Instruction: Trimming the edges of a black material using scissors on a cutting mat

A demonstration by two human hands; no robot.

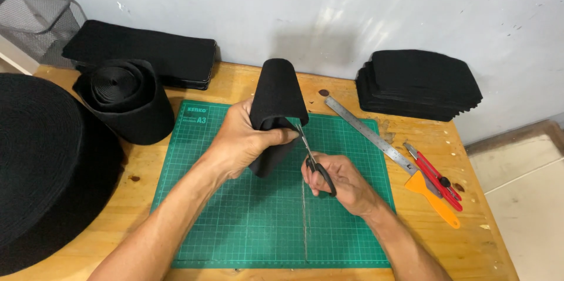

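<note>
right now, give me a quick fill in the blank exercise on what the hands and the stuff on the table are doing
1. The left hand holds a folded piece of black ____ above the cutting mat.
2. The right hand works a pair of ____ at the fabric's edge.
3. The cutting mat is ____ in colour.
4. The metal ruler lies to the ____ of the fabric piece.

Missing words: fabric; scissors; green; right
</note>
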